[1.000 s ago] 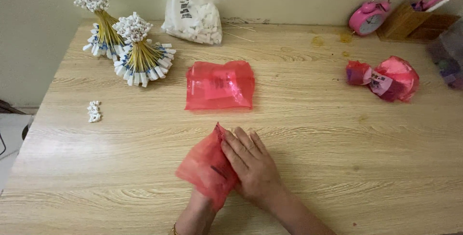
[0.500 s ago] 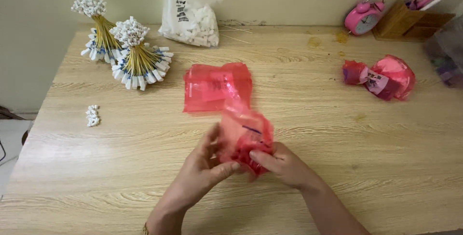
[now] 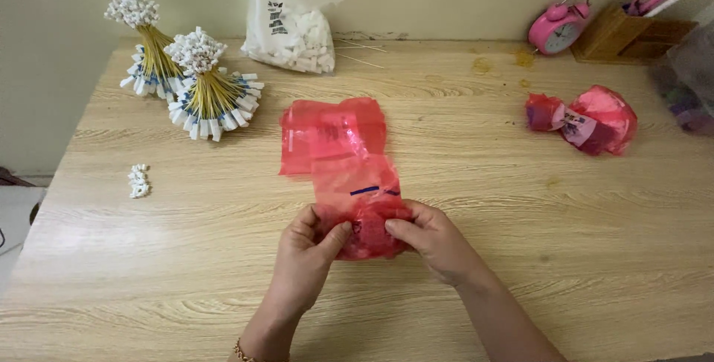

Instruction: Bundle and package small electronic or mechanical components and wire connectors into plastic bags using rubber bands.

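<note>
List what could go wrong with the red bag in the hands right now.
1. The thin red plastic bag is pinched at its lower end by the left hand and the right hand; pulling apart too hard might tear the film.
2. Its upper end overlaps the flat red bag pile, so lifting may drag that pile out of place.
3. A wide sweep of the left arm might knock the stick bundles standing nearby.
</note>
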